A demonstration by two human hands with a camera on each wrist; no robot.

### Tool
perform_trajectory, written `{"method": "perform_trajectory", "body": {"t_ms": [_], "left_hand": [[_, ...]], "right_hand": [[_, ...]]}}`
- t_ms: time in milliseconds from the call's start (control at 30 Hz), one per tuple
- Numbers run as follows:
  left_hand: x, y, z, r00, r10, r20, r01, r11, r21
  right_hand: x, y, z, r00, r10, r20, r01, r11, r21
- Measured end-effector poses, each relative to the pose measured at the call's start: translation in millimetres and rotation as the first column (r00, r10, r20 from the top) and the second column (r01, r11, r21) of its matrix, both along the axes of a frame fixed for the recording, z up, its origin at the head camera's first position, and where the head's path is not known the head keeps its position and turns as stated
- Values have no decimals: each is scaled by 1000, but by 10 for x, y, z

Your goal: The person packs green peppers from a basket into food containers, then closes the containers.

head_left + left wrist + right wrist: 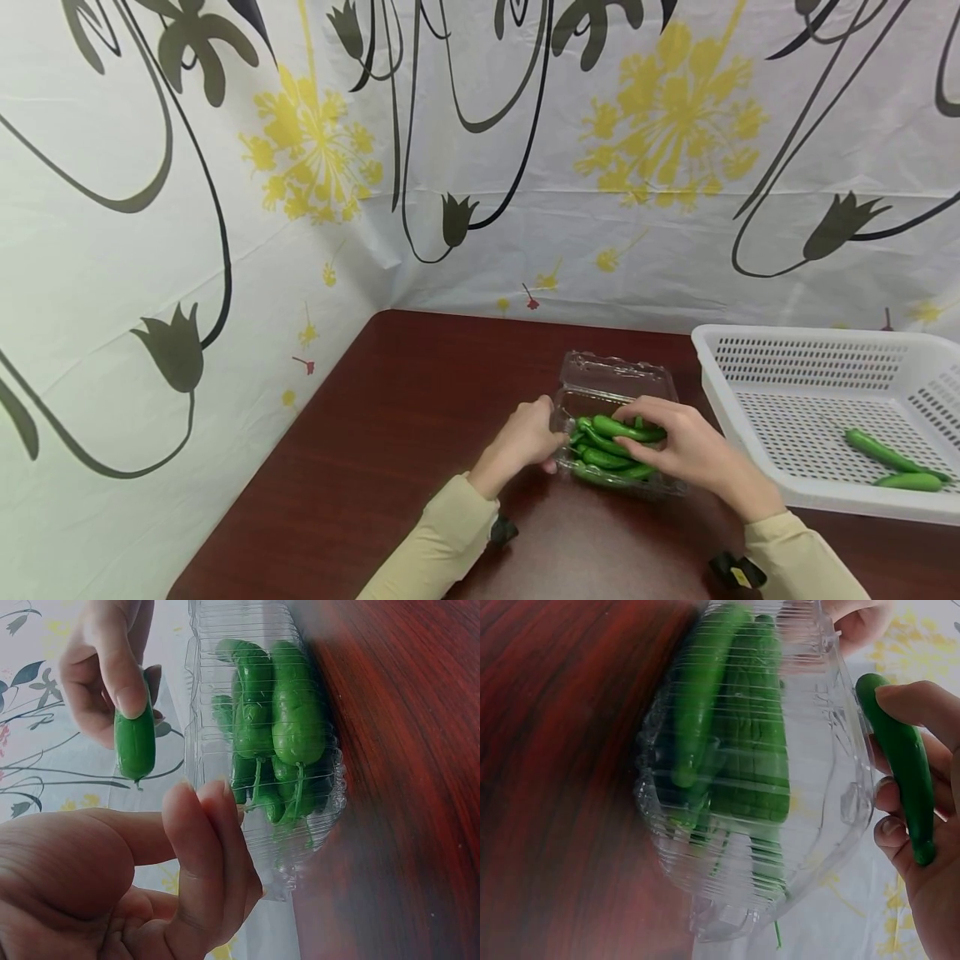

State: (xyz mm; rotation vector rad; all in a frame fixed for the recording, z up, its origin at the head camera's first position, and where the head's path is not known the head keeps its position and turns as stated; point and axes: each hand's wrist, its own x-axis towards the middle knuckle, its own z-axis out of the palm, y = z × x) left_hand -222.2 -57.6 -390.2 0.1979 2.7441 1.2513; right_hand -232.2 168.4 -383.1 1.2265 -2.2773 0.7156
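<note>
A clear plastic clamshell container (pixel 617 482) stands with its lid (pixel 618 377) raised at the back. Several green chili peppers (pixel 298 712) lie inside it, seen through the ribbed wall. My left hand (pixel 525 437) holds the container's left side, its curled fingers (pixel 214 855) at the rim in the left wrist view. Over the container, my right hand (pixel 678 442) grips one green chili pepper (pixel 900 757) between thumb and fingers. That pepper is above the rim, apart from the wall in the right wrist view.
A white perforated plastic basket (pixel 738 454) stands on the right of the dark red table (pixel 420 400), with two green chili peppers (pixel 885 454) in it. A patterned cloth (pixel 480 275) hangs behind the table and along its left.
</note>
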Motion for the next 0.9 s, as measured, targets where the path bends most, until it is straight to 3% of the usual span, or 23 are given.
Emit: {"method": "perform_trajectory", "body": {"t_ms": [433, 900], "left_hand": [[4, 7, 8, 1000, 1, 5, -1, 1000, -11], [10, 4, 15, 1000, 8, 26, -7, 1000, -15]], "right_hand": [[-17, -35, -85, 999, 28, 40, -30, 998, 46], [-6, -79, -164, 990, 59, 124, -62, 998, 19]]}}
